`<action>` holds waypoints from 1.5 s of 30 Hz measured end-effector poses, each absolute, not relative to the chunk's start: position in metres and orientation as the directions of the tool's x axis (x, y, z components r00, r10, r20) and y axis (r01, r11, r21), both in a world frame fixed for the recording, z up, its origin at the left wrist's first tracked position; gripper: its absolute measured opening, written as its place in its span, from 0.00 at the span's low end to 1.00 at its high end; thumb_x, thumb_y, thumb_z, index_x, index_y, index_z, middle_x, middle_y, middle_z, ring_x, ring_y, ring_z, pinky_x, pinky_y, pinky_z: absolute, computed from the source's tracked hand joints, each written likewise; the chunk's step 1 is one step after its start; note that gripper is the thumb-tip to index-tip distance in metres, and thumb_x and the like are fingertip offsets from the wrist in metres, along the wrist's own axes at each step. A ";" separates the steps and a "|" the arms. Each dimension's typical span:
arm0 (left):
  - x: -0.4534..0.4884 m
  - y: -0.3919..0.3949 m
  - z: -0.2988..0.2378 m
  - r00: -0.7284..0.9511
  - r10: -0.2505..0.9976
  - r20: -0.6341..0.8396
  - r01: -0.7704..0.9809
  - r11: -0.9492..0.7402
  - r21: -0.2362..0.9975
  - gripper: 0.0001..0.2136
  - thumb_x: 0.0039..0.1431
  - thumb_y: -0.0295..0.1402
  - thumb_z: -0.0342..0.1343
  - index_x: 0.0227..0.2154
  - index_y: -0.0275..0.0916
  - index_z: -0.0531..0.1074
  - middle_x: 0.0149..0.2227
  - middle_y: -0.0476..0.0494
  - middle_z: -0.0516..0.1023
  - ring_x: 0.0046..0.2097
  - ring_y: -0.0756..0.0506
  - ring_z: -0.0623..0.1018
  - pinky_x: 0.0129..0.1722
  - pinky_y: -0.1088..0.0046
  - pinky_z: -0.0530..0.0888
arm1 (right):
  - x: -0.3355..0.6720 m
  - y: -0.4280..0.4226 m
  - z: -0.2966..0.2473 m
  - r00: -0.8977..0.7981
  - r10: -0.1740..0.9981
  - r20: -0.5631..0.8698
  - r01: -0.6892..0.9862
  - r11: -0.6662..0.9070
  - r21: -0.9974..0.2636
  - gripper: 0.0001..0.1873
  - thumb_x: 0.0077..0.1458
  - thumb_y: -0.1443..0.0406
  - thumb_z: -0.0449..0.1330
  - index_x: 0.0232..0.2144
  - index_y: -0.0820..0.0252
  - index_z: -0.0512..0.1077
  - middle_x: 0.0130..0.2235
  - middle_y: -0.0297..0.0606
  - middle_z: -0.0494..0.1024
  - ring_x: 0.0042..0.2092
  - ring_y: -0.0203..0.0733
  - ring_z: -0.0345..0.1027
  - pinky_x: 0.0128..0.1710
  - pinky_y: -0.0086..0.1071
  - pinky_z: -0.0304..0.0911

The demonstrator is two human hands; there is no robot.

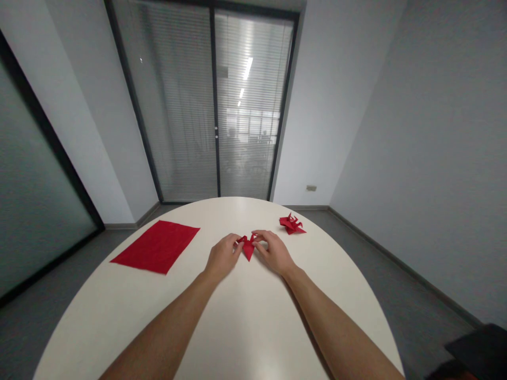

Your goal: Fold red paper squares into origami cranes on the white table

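Note:
A small folded red paper piece (248, 247) lies on the round white table (237, 316) between my hands. My left hand (222, 257) pinches its left tip with closed fingers. My right hand (274, 252) pinches its right side, fingers curled over the top. Both forearms reach in from the near edge. The paper's lower point faces me.
A stack of flat red paper sheets (157, 246) lies at the table's left. Finished folded red paper figures (291, 224) sit at the far right of the table. Glass doors with blinds (214, 105) stand beyond. A dark object (479, 345) is at the lower right.

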State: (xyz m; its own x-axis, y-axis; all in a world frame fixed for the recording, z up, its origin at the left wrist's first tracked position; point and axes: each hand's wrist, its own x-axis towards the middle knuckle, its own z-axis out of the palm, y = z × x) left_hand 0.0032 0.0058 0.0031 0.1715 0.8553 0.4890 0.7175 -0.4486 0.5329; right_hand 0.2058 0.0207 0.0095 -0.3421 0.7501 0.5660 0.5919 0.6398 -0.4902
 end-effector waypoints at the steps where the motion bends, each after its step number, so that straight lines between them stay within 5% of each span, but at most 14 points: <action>1: 0.003 0.006 0.003 0.172 0.855 0.489 0.716 -0.450 0.534 0.07 0.67 0.31 0.51 0.41 0.41 0.74 0.41 0.46 0.80 0.42 0.46 0.78 0.41 0.71 0.70 | 0.206 0.021 0.010 -0.339 0.753 0.564 0.596 0.636 -0.490 0.14 0.63 0.67 0.60 0.51 0.56 0.72 0.43 0.39 0.82 0.48 0.47 0.73 0.52 0.43 0.64; 12: 0.003 0.005 0.004 0.181 0.856 0.484 0.693 -0.460 0.555 0.08 0.67 0.33 0.51 0.40 0.41 0.75 0.40 0.46 0.80 0.40 0.46 0.78 0.40 0.71 0.70 | 0.204 0.018 0.010 -0.346 0.809 0.476 0.640 0.574 -0.510 0.06 0.61 0.62 0.62 0.38 0.57 0.78 0.37 0.38 0.82 0.39 0.44 0.74 0.42 0.36 0.66; 19: 0.004 0.006 0.000 0.148 0.881 0.449 0.666 -0.424 0.613 0.11 0.66 0.33 0.51 0.48 0.42 0.73 0.45 0.45 0.81 0.42 0.46 0.80 0.44 0.69 0.73 | 0.203 0.015 0.014 -0.293 0.846 0.445 0.687 0.510 -0.517 0.07 0.59 0.61 0.61 0.31 0.56 0.76 0.31 0.35 0.81 0.32 0.41 0.71 0.33 0.31 0.60; 29: -0.001 0.007 -0.006 0.135 0.891 0.434 0.684 -0.401 0.609 0.11 0.67 0.35 0.50 0.47 0.42 0.73 0.42 0.46 0.82 0.41 0.46 0.79 0.42 0.70 0.73 | 0.222 0.023 0.020 0.157 0.851 0.502 0.820 0.171 -0.547 0.08 0.56 0.60 0.58 0.27 0.56 0.68 0.25 0.35 0.75 0.26 0.40 0.64 0.26 0.31 0.49; 37: -0.008 0.011 -0.012 0.147 0.890 0.432 0.703 -0.402 0.587 0.10 0.67 0.35 0.50 0.45 0.42 0.74 0.41 0.46 0.82 0.41 0.46 0.79 0.41 0.70 0.72 | 0.257 0.029 0.035 0.568 0.528 0.632 0.616 0.237 -0.751 0.10 0.52 0.57 0.57 0.31 0.57 0.69 0.31 0.38 0.77 0.33 0.44 0.68 0.36 0.34 0.60; 45: -0.012 0.012 -0.015 0.151 0.887 0.436 0.701 -0.407 0.586 0.09 0.67 0.34 0.51 0.44 0.43 0.74 0.40 0.47 0.81 0.41 0.47 0.79 0.42 0.71 0.72 | 0.281 0.036 0.015 0.690 0.549 0.471 0.540 0.044 -0.841 0.10 0.47 0.57 0.60 0.28 0.57 0.69 0.30 0.41 0.78 0.32 0.46 0.68 0.36 0.36 0.61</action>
State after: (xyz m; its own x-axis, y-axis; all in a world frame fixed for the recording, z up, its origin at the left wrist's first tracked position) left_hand -0.0117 0.0120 -0.0147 0.1505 0.8872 0.4361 0.7005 -0.4070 0.5862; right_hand 0.2815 0.0362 0.0153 0.6899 0.5493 0.4714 0.5396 0.0439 -0.8408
